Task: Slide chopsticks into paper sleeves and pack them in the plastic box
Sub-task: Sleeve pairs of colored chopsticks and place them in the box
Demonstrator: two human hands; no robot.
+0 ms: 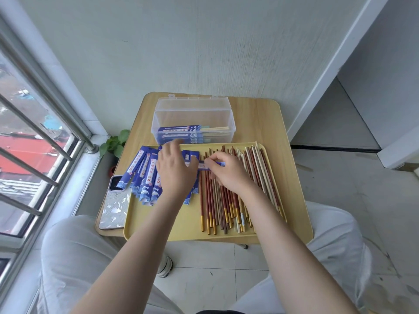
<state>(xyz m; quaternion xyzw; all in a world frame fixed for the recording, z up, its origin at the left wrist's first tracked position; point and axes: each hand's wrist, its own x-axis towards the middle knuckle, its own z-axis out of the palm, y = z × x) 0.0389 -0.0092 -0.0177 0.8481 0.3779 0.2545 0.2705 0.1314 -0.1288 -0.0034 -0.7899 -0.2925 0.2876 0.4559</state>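
A blue printed paper sleeve (205, 165) lies crosswise over the yellow plastic tray (158, 223), its long axis running left to right, held between both hands. The right hand (226, 173) pinches its right end with curled fingers (215, 157); the left hand (175, 172) grips the left end, fingers bent down. Loose red-brown and pale wooden chopsticks (226, 200) lie beneath, running away from the person, beside a fan of blue sleeves (145, 177). Behind, on the wooden tabletop (260, 123), the clear plastic box (192, 120) holds sleeved pairs lying left to right.
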